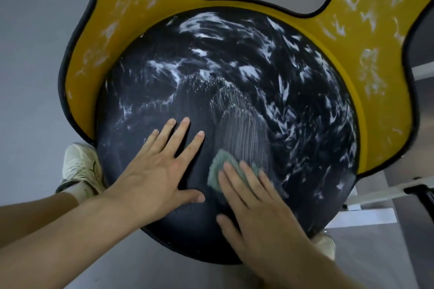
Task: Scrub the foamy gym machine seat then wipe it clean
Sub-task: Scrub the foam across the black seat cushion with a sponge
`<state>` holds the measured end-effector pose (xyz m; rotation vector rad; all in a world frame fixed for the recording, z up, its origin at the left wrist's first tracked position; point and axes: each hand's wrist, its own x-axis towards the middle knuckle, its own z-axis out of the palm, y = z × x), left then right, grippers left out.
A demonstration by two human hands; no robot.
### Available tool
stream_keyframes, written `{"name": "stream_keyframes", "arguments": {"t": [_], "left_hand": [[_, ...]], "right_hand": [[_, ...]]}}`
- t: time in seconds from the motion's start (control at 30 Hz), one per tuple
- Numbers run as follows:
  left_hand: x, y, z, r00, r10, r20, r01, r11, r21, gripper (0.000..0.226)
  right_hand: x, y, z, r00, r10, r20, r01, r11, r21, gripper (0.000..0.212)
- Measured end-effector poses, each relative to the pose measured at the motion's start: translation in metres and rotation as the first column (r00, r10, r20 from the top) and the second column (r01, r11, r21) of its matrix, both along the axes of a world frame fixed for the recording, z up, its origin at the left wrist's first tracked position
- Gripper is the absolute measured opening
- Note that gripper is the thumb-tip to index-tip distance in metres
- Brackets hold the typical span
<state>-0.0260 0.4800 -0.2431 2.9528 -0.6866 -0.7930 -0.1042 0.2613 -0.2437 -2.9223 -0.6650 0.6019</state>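
A round black seat (234, 73) streaked with white foam fills the middle of the head view, set in a yellow surround (375, 73) that also carries foam. My left hand (162, 169) lies flat on the seat's near left part, fingers spread and straight. My right hand (253, 197) presses a green scrub pad (219, 166) onto the seat with straight fingers; most of the pad is hidden under them. A fan of fine scrub lines runs up the seat from the pad.
My light shoe (79, 169) stands on the grey floor (30, 77) left of the seat, and part of another shoe (327, 245) shows at its lower right. White frame bars (385, 195) of the machine lie to the right.
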Motion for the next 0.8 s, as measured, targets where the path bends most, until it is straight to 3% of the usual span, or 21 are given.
{"name": "stream_keyframes", "arguments": {"t": [0.2,0.4,0.5,0.8], "left_hand": [[-0.001,0.000,0.002,1.000,0.015,-0.008,-0.015,1.000,-0.008,0.116],[0.002,-0.008,0.003,0.999,0.040,-0.031,-0.041,0.999,-0.035,0.117],[0.002,-0.009,0.001,0.999,0.044,-0.030,-0.045,0.998,-0.042,0.118],[0.007,0.001,-0.004,1.000,-0.007,-0.002,0.006,0.994,-0.105,0.119]], "right_hand": [[0.102,0.026,0.001,0.986,-0.165,-0.020,0.164,0.986,-0.014,0.070],[-0.014,0.015,0.003,0.998,-0.055,0.028,0.054,0.998,0.015,0.072],[-0.029,0.006,-0.001,0.999,-0.044,0.008,0.044,0.999,0.015,0.071],[0.094,0.023,-0.001,0.986,-0.164,-0.008,0.164,0.986,0.034,0.073]]}}
